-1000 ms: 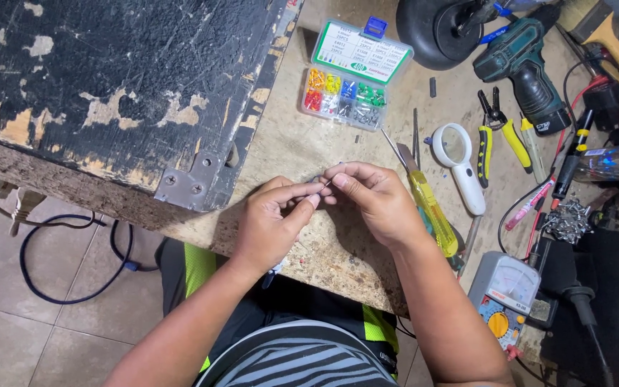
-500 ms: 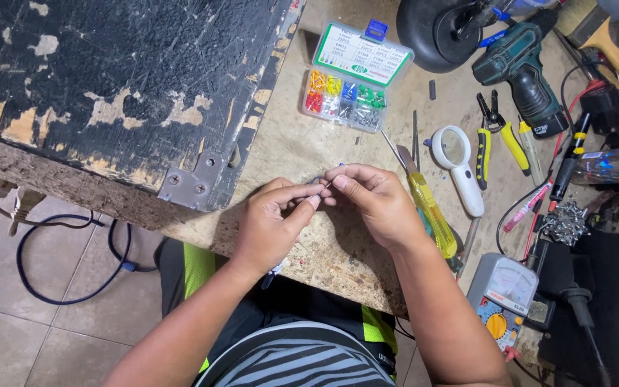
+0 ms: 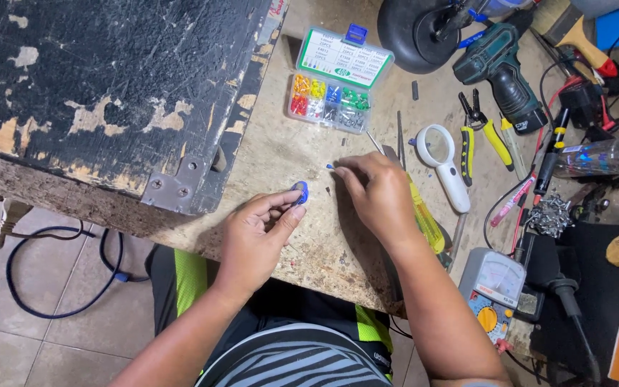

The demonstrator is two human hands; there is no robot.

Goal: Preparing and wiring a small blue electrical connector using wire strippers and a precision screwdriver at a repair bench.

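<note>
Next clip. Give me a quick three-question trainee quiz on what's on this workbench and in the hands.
1. What does the left hand pinch?
2. True or false: the compartment box stands open.
3. Which lies right of the right hand: (a) cordless drill, (b) magnifying glass, (c) plastic bottle?

Key:
1. A small blue ring-shaped part.
2. True; its lid is tipped back.
3. (b).

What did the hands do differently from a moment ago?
The hands parted. The left hand drew back toward the body, pinching a small blue piece. The right hand moved up the bench to a tiny blue bit. The parts box, screwdriver and magnifier stayed put.
</note>
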